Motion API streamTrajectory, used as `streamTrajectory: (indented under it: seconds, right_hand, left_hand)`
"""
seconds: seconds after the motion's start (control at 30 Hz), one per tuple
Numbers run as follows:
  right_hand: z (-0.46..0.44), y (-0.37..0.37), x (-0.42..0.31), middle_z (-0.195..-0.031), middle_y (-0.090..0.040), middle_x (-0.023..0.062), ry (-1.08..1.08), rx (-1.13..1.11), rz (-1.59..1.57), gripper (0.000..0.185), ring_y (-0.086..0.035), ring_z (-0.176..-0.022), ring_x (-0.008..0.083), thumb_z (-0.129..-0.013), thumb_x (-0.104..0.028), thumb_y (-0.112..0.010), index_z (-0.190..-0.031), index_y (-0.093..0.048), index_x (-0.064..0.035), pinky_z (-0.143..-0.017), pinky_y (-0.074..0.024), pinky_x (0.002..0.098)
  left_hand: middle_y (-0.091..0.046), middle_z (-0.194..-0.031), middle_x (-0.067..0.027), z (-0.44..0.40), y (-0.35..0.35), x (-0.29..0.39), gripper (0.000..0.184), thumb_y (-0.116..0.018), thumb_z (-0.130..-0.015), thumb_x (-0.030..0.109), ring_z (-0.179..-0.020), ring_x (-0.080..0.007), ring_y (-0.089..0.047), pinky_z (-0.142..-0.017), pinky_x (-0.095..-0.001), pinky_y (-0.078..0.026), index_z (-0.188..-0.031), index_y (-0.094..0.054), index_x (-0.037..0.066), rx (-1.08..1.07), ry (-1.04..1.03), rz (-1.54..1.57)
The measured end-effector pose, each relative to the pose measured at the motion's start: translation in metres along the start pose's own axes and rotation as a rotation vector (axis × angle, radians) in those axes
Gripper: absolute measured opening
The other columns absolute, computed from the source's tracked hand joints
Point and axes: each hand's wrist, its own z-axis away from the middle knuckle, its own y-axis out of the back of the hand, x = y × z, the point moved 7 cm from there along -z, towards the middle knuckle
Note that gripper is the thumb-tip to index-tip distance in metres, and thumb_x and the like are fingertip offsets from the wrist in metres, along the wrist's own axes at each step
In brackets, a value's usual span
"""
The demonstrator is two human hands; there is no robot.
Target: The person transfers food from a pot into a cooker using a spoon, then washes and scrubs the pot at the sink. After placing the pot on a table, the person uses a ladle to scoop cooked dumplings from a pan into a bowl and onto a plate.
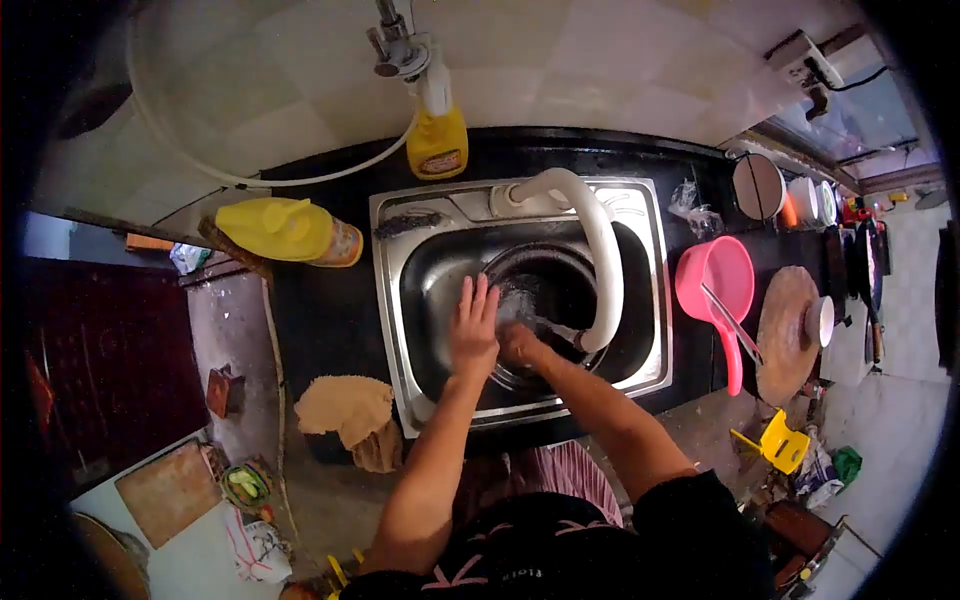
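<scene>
A dark round pan lies in the steel sink, with water running into it from a thick white faucet spout. My left hand is at the pan's left side, its fingers stretched out and pointing away from me. Inside the near part of the pan, my right hand is down in the splashing water. Its fingers look curled, and whatever they may hold is hidden. The far rim of the pan shows clearly, while my forearms and hands cover part of the near side.
Left of the sink are a yellow jug and a brown cloth. A yellow spray bottle stands behind. To the right are a pink dipper with tongs across it and a round wooden board bearing a small bowl.
</scene>
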Motion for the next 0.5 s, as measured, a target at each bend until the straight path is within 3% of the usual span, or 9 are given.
streamTrajectory:
  seconds: [0.07, 0.13, 0.2, 0.27, 0.37, 0.43, 0.5]
  right_hand:
    - [-0.035, 0.026, 0.007, -0.124, -0.057, 0.0268, -0.122, -0.061, -0.253, 0.037, -0.059, -0.113, 0.0353, -0.086, -0.012, -0.052, -0.12, -0.057, 0.0024, -0.094, -0.0466, 0.0431]
    - [-0.044, 0.052, 0.058, -0.123, -0.058, 0.0246, -0.265, 0.144, -0.948, 0.037, -0.059, -0.111, 0.0342, -0.086, -0.015, -0.054, -0.119, -0.058, 0.0016, -0.093, -0.0464, 0.0412]
    - [-0.048, 0.026, 0.091, -0.128, -0.055, 0.0199, -0.191, 0.322, -1.389, 0.04, -0.055, -0.115, 0.0288, -0.09, -0.019, -0.055, -0.126, -0.052, -0.002, -0.094, -0.0453, 0.0389]
    - [-0.034, -0.038, 0.114, -0.138, -0.046, 0.0126, 0.114, 0.463, -1.56, 0.05, -0.045, -0.125, 0.019, -0.096, -0.026, -0.055, -0.141, -0.041, -0.0084, -0.097, -0.0431, 0.0362]
    - [-0.018, -0.019, 0.088, -0.127, -0.052, 0.0112, 0.129, 0.453, -1.227, 0.043, -0.05, -0.116, 0.0185, -0.09, -0.017, -0.055, -0.132, -0.048, -0.0065, -0.093, -0.0444, 0.033]
    - [-0.005, 0.014, 0.054, -0.12, -0.056, 0.0102, 0.151, 0.447, -0.999, 0.04, -0.052, -0.11, 0.0182, -0.086, -0.01, -0.055, -0.126, -0.053, -0.0053, -0.091, -0.0452, 0.0309]
    - [0.034, 0.064, 0.019, -0.117, -0.058, 0.0095, 0.154, 0.62, -0.978, 0.038, -0.053, -0.108, 0.018, -0.084, -0.006, -0.055, -0.122, -0.055, -0.0048, -0.089, -0.0454, 0.0289]
  left_hand:
    - [-0.033, -0.152, -0.0108, 0.0, -0.001, -0.002, 0.066, -0.057, -0.071, -0.007, -0.143, -0.032, -0.026, -0.108, -0.0433, -0.032, -0.135, -0.048, 0.006, 0.02, -0.006, 0.024]
    - [-0.034, -0.152, -0.0109, -0.001, 0.001, 0.001, 0.065, -0.056, -0.072, -0.007, -0.142, -0.0324, -0.026, -0.109, -0.0434, -0.031, -0.135, -0.048, 0.005, 0.009, 0.008, 0.016]
    - [-0.03, -0.153, -0.0099, -0.001, 0.0, 0.0, 0.068, -0.054, -0.071, -0.01, -0.143, -0.0318, -0.023, -0.11, -0.0436, -0.031, -0.137, -0.046, 0.006, -0.016, 0.018, 0.027]
    - [-0.021, -0.157, -0.0079, -0.001, -0.007, -0.002, 0.077, -0.052, -0.07, -0.017, -0.146, -0.0304, -0.016, -0.112, -0.0439, -0.029, -0.142, -0.042, 0.008, -0.055, 0.023, 0.056]
    - [-0.02, -0.158, -0.0088, 0.0, -0.007, -0.001, 0.076, -0.052, -0.071, -0.016, -0.145, -0.0314, -0.017, -0.112, -0.0445, -0.029, -0.142, -0.04, 0.008, -0.028, 0.026, 0.066]
    - [-0.028, -0.153, -0.013, -0.001, 0.001, 0.0, 0.066, -0.055, -0.077, -0.008, -0.141, -0.0336, -0.026, -0.109, -0.0441, -0.032, -0.14, -0.042, 0.006, 0.056, 0.065, 0.091]
    - [-0.033, -0.151, -0.0158, 0.003, 0.004, -0.006, 0.059, -0.054, -0.082, -0.004, -0.137, -0.0354, -0.033, -0.107, -0.0433, -0.035, -0.139, -0.041, 0.005, 0.095, 0.146, 0.159]
